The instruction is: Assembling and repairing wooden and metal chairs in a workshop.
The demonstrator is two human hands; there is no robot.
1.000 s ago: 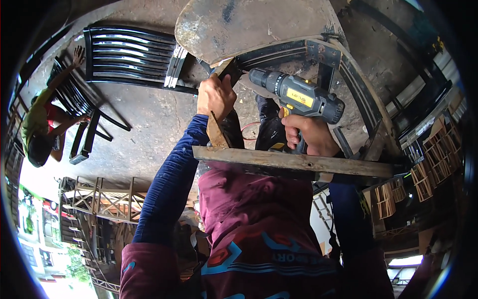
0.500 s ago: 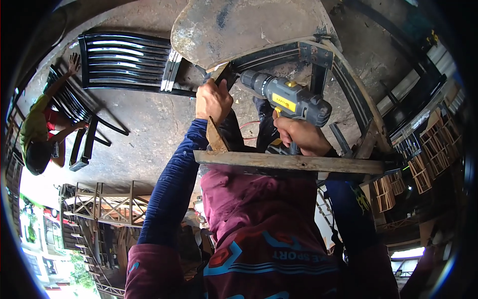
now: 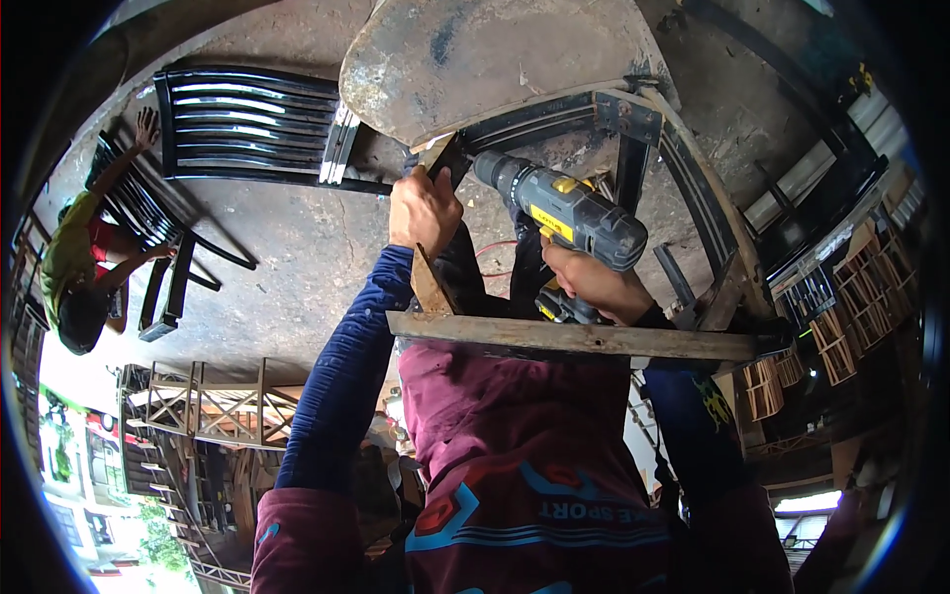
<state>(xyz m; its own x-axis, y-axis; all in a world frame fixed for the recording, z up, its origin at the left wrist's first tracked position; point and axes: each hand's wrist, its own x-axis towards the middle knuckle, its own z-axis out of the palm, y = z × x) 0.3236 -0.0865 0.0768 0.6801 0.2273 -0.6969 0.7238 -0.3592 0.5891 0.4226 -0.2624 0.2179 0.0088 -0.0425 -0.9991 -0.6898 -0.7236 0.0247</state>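
Observation:
My right hand (image 3: 602, 278) is closed round the grip of a grey-and-yellow cordless drill (image 3: 566, 208). The drill points left, its tip close to the inner side of a dark-painted corner of the wooden frame (image 3: 579, 339). At that same corner, my left hand (image 3: 426, 208) is wrapped round a wooden bar of the frame, thumb and fingers pressing on it. The frame surrounds both hands, with one bare-wood rail across my front. A small wooden corner piece (image 3: 429, 285) stands at the near left of it. The very tip of the drill bit is hard to make out.
Under the frame's far side lies a worn, rounded board (image 3: 495, 59). Glossy black slatted panels (image 3: 247, 124) lie on the floor at left, where another person (image 3: 79, 257) crouches over a slatted piece. Wooden frames (image 3: 841, 332) stand at right.
The drill has tilted and shifted slightly left and down, its rear end now lower. My left hand keeps its hold on the frame corner.

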